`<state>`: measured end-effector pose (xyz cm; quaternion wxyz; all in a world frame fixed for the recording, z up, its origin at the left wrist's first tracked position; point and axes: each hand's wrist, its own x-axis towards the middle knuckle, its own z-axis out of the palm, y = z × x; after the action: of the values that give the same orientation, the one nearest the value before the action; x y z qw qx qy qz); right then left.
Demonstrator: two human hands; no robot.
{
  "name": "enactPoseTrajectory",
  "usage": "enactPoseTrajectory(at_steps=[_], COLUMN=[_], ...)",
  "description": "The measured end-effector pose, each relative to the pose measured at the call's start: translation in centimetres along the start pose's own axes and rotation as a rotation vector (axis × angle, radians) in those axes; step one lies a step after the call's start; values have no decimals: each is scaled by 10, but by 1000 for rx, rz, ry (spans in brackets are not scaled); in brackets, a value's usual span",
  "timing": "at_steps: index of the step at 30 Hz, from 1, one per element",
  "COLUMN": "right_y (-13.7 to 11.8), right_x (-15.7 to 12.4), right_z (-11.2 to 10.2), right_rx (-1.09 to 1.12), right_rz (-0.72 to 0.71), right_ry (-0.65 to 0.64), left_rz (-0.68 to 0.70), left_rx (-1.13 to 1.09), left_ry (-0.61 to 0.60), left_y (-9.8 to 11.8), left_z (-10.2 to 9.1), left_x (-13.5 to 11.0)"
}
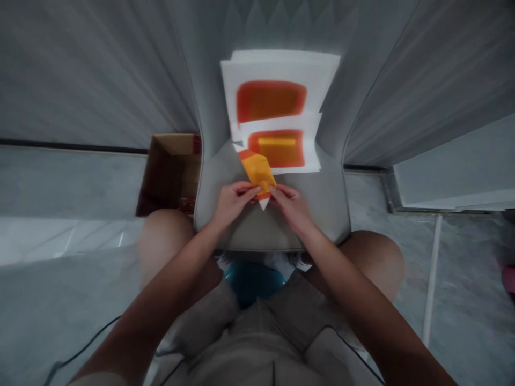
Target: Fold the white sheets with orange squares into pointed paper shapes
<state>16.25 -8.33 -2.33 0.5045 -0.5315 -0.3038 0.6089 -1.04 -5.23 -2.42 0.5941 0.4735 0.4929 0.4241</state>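
Note:
Between my two hands is a folded sheet of paper, yellow and orange with white corners, narrowing to a point toward me. My left hand pinches its left edge near the lower end. Opposite it, my right hand grips the right edge, thumb on top. Just beyond, white sheets printed with orange-red blocks lean against the chair back, with another printed sheet lying lower, partly on the seat. The folded paper overlaps that lower sheet's left side.
A grey chair stands before me, its seat under my hands. An open cardboard box sits on the floor to its left. Below the seat edge, between my legs, shows a blue round object. A black cable runs along the left floor.

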Motion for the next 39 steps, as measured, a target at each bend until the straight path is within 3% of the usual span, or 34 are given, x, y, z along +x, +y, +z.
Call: enactPoseTrajectory(at_steps=[7, 10, 16, 23, 33, 36, 39], right_y=[-4, -1, 4, -4, -9, -14, -17], right_x=[1, 0, -1, 1, 3, 2, 3], right_z=[-6, -5, 1, -6, -12, -16, -18], right_rx=[-57, -45, 25, -38, -76, -123, -135], right_rz=[46, 26, -17, 79, 117, 189, 212], right_ry=[-54, -5, 91, -58, -53, -110, -127], left_rz=[-31, -92, -162, -129, -133, -134, -165], left_rx=[49, 53, 119, 117, 169, 196, 204], left_ry=[-65, -76, -226, -326, -432, -463, -430], left_y=[0, 3, 6, 7, 7, 10, 12], left_z=[-6, -7, -11, -12, -20, -22, -20], left_x=[5, 3, -5, -2, 2, 2, 1])
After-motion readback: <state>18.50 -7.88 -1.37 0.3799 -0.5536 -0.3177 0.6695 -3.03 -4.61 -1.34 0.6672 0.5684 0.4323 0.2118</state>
